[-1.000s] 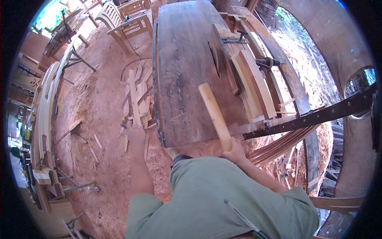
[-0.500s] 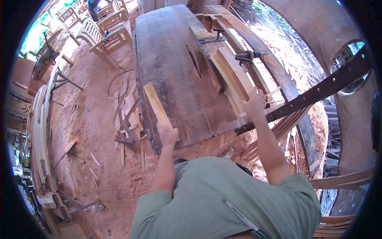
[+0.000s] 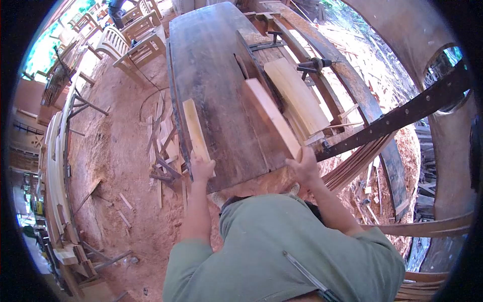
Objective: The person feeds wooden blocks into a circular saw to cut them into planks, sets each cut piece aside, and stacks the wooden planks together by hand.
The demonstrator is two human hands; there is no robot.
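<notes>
My left hand (image 3: 202, 168) is closed round the near end of a pale wooden strip (image 3: 195, 131), which lies along the left edge of the dark worktable (image 3: 211, 65). Its far end points away from me. In my right hand (image 3: 304, 165) is the near end of a second wooden piece (image 3: 273, 117), slanting up and to the left over the table. A saw blade (image 3: 241, 65) stands in a slot beyond that piece. To its right, a stack of light boards (image 3: 297, 95) rests beside the wooden fence.
Wooden chairs (image 3: 114, 43) stand at the back left, with a person's legs (image 3: 115, 12) behind them. Offcuts (image 3: 163, 136) lie on the floor left of the table. A dark metal bar (image 3: 402, 113) crosses at right. Long boards (image 3: 54, 176) line the far left.
One second ago my right hand held a strip and my left a different piece. Half a second ago the strip was in my left hand; since then my right hand has lifted a piece off the stack.
</notes>
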